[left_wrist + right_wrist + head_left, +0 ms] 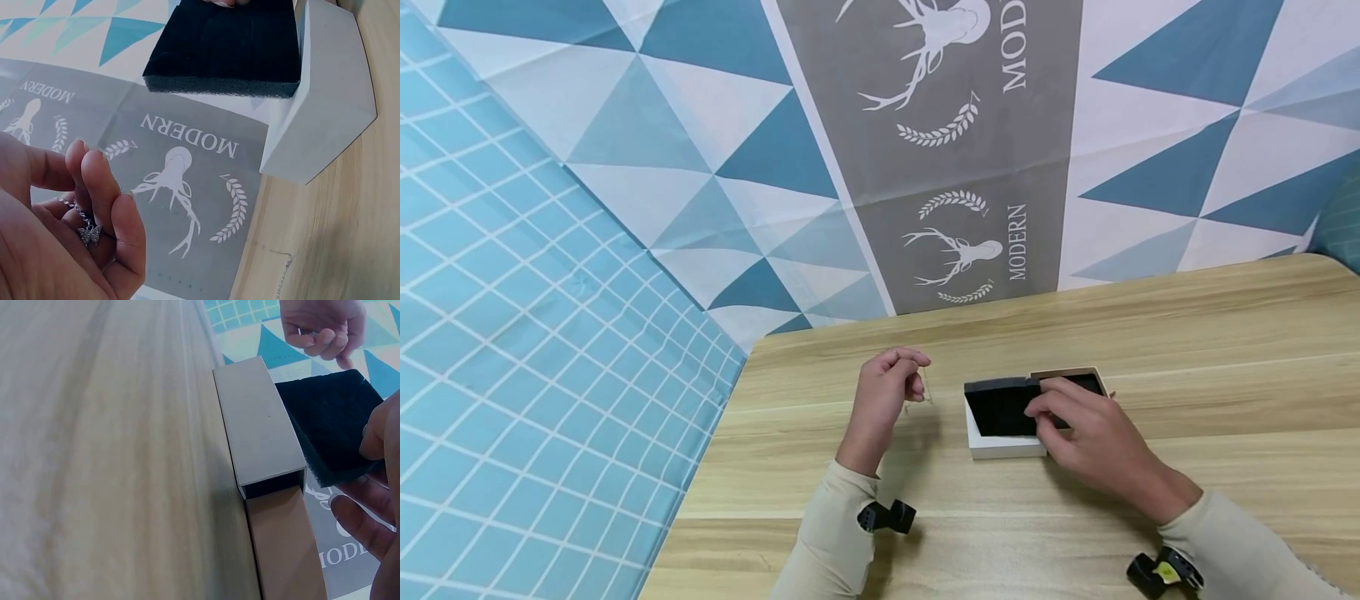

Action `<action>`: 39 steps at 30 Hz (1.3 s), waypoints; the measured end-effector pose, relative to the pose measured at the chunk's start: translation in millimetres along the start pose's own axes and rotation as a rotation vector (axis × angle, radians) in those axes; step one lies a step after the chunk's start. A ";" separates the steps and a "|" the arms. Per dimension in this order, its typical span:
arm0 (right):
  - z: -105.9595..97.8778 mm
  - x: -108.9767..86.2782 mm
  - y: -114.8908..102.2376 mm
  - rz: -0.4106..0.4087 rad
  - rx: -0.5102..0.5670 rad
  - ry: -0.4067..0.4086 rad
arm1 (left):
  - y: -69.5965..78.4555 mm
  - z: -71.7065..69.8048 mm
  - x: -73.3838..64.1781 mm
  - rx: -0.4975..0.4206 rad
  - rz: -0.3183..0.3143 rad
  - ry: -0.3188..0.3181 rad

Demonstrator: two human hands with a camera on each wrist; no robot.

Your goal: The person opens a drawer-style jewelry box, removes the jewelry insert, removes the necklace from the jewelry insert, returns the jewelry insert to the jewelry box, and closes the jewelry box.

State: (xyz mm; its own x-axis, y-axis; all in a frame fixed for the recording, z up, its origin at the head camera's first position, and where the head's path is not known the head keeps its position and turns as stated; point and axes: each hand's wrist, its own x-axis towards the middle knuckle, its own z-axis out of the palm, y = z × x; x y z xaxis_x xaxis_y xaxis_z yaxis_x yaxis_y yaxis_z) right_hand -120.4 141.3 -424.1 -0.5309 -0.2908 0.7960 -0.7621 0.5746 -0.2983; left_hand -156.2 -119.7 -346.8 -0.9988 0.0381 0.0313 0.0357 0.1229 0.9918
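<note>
My left hand (883,387) is raised over the table, left of the boxes, with its fingers curled round a thin silver chain that carries a butterfly charm (90,234). Part of the fine chain (928,385) hangs below the fingertips. My right hand (1093,429) pinches a black foam pad (1000,410) by its right side, thumb on one face. The pad is tilted up over a small white box (1009,450), whose inside it mostly hides. Behind the right hand stands a brown box (1067,372) with a dark inside, against the white one.
The boxes stand on a wood-grain table (1232,400). A patterned cloth with grey deer panels (958,179) rises behind the table's far edge, and a light blue checked cloth (550,333) lies along the left. Black cameras are strapped to both wrists.
</note>
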 end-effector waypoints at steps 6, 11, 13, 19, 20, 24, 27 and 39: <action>0.2 -0.2 0.2 0.000 0.003 0.001 | -4.7 -0.2 3.1 0.026 -0.009 -0.003; 0.4 -0.6 0.5 0.000 0.009 0.001 | -6.6 -0.8 3.4 0.047 -0.016 -0.002; 0.4 -0.8 0.7 0.000 0.011 0.000 | -6.6 -0.8 2.9 0.059 -0.011 -0.005; 0.4 -1.1 1.2 0.003 0.014 0.001 | -8.2 -1.7 1.3 0.143 0.013 -0.013; 0.5 -1.1 1.3 0.002 0.016 0.002 | -8.5 -1.9 1.2 0.159 0.013 -0.013; 0.9 -1.0 1.4 -0.001 0.019 0.005 | -8.8 -2.1 1.5 0.239 0.018 -0.014; 0.9 -1.1 1.5 -0.001 0.019 0.004 | -10.5 -2.1 2.2 0.315 0.024 -0.015; 1.0 -1.6 1.7 0.001 0.015 0.002 | -12.4 -0.7 0.0 0.661 0.045 -0.017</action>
State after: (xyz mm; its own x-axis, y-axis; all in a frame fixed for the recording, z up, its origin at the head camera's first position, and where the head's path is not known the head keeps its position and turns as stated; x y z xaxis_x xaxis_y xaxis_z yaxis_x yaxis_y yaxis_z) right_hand -121.2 142.0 -426.4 -0.5308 -0.2885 0.7969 -0.7670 0.5634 -0.3069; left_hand -156.6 -121.9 -359.0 -0.9953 0.0722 0.0641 0.0963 0.7034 0.7043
